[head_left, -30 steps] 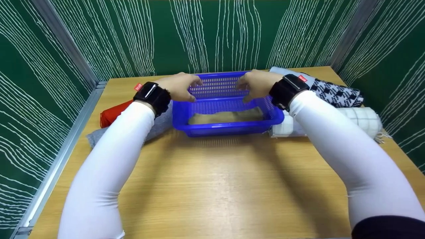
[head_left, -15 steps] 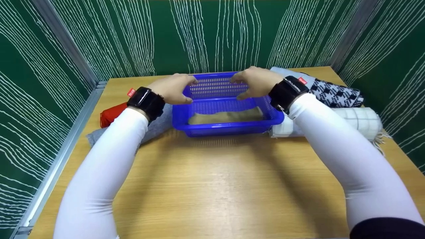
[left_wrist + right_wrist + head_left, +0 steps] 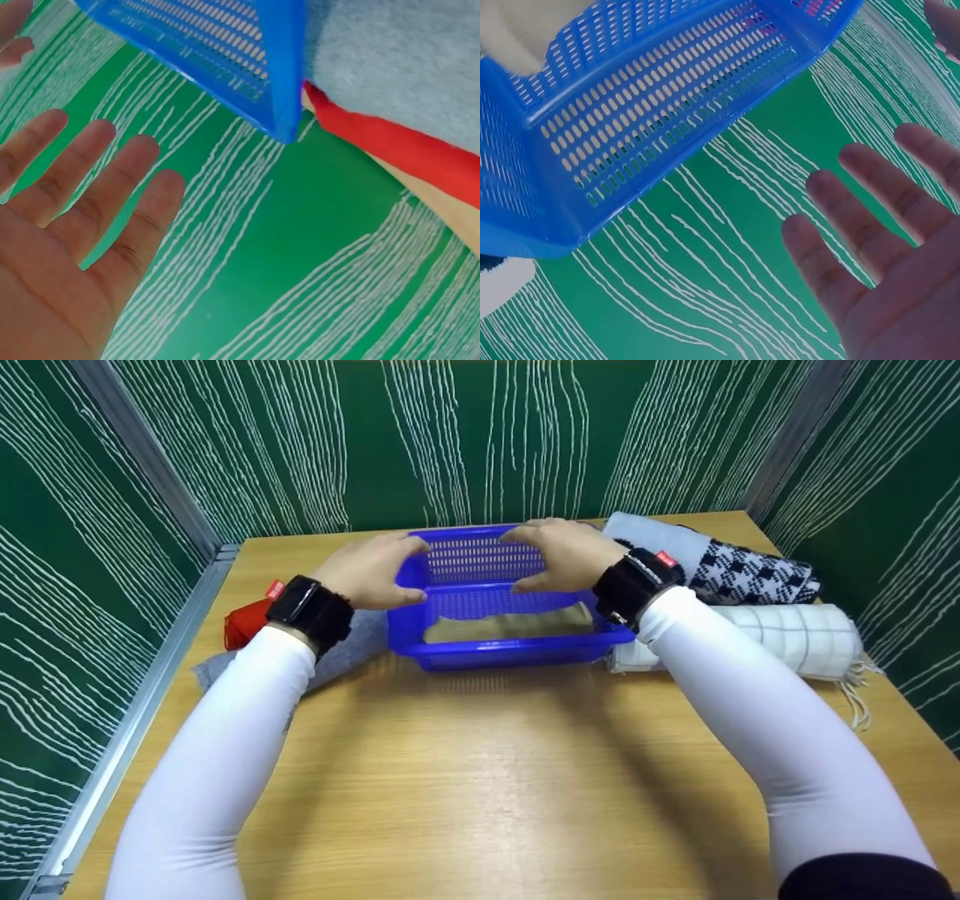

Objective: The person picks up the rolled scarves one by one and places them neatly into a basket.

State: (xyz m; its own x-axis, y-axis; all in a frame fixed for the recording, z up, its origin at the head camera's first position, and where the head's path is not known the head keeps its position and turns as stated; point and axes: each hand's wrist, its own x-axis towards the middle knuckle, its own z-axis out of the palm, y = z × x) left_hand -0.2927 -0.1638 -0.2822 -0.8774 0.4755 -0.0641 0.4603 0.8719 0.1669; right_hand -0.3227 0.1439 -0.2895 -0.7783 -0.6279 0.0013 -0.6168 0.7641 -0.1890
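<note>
A blue plastic basket [image 3: 510, 649] with slotted walls sits toward the back of the table. Along its near side inside lies a khaki rolled cloth [image 3: 514, 625]. My left hand [image 3: 371, 571] hovers over the basket's left end, fingers and thumb apart, holding nothing. Above the right part of the basket is my right hand [image 3: 566, 553], also with nothing in it. In the left wrist view, the fingers [image 3: 142, 195] are spread and apart from the basket. The right wrist view likewise has relaxed, spread fingers [image 3: 881, 199] and the basket's slotted wall [image 3: 682, 97] beyond them.
Left of the basket lie a red rolled cloth [image 3: 247, 622] and a grey one [image 3: 352, 649]. On the right are a black-and-white patterned roll [image 3: 754, 574] and a white checked roll with fringe [image 3: 802, 637]. Green panels [image 3: 480, 442] enclose the table [image 3: 480, 780].
Both hands have drifted left, and the left one has also come slightly toward me. More of the patterned roll shows now. Basket and cloths have stayed in place.
</note>
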